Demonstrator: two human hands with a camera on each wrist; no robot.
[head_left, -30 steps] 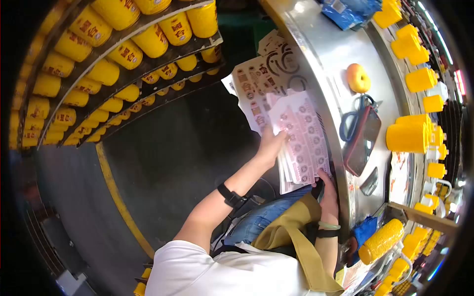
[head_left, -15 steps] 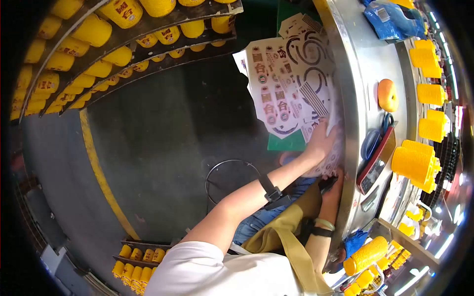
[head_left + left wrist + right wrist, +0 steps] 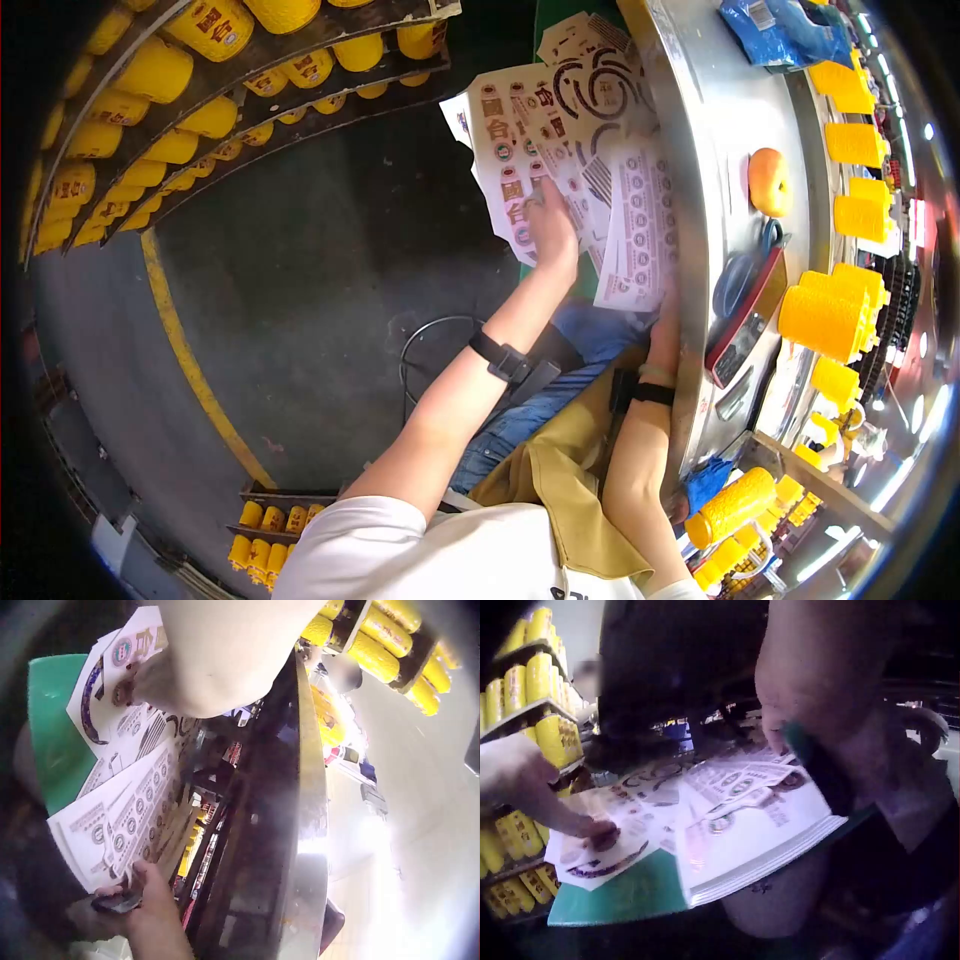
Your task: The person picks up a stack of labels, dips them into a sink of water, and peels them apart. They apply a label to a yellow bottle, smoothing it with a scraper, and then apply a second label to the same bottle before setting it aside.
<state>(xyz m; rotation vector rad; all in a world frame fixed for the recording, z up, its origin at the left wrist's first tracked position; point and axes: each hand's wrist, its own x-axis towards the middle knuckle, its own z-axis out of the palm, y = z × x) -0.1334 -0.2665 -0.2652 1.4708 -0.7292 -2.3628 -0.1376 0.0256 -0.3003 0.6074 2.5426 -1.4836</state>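
My left hand reaches over a large printed sheet, and its extended fingers touch the sheet's red and gold characters. In the right wrist view, a finger of that left hand rests on the print near the sheet's edge. My right hand holds the near end of a stack of label sheets printed with rows of round marks. The left wrist view shows the right hand with its thumb on the stack and a small dark object by its fingers. Striped and curved prints lie beyond.
A metal table runs along the right, with a round orange fruit, a red-edged case and a blue packet. Yellow cans fill racks at the left. A green board lies under the sheets.
My left hand has left the stack beside the table edge and moved left onto the large printed sheet. The stack now lies spread beside that sheet, its near end in my right hand.
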